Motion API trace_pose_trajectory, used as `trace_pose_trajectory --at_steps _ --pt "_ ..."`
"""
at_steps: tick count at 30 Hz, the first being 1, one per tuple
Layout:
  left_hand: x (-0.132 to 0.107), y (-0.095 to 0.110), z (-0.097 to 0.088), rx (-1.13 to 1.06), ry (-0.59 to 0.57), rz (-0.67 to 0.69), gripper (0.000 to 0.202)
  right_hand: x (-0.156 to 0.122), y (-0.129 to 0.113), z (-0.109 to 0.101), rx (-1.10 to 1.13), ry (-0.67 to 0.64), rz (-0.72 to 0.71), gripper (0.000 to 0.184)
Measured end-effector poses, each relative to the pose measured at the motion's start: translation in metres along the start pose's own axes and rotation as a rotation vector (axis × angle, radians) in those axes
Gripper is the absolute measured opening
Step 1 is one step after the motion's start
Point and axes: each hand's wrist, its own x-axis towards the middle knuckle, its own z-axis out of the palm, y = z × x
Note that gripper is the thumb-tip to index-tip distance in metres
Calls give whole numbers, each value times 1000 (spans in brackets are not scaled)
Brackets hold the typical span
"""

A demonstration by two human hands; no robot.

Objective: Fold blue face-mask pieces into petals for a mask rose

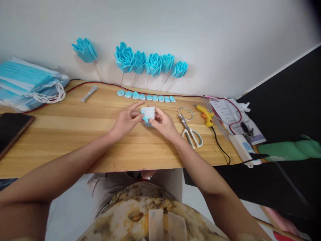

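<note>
Over the middle of a wooden table (75, 134), my left hand (126, 119) and my right hand (163, 123) pinch the two sides of a small square piece of pale blue mask fabric (147, 114), white side up. Both hands have their fingers closed on it, the left index finger stretched along its top edge. Just behind the hands lies a row of several small folded blue petals (145, 96). Several finished blue fabric roses on sticks (147, 63) lean against the white wall.
White-handled scissors (190, 129) lie right of my right hand, then a yellow glue gun (206, 115) with a black cord. A stack of blue face masks (30, 85) sits far left, a dark phone (11, 129) at the left edge, a power strip (243, 147) on the right.
</note>
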Motion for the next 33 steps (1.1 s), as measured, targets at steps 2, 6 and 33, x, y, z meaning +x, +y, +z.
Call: trace_pose_trajectory --at_steps 2,6,33 --pt "1 -1 0 -33 7 24 70 0 -1 1 15 -17 1 51" --pt "2 -2 -1 -74 -38 -7 60 0 -2 2 4 50 -18 36" --pt "2 0 -2 -131 41 -112 34 -8 -12 5 -333 129 -233 20"
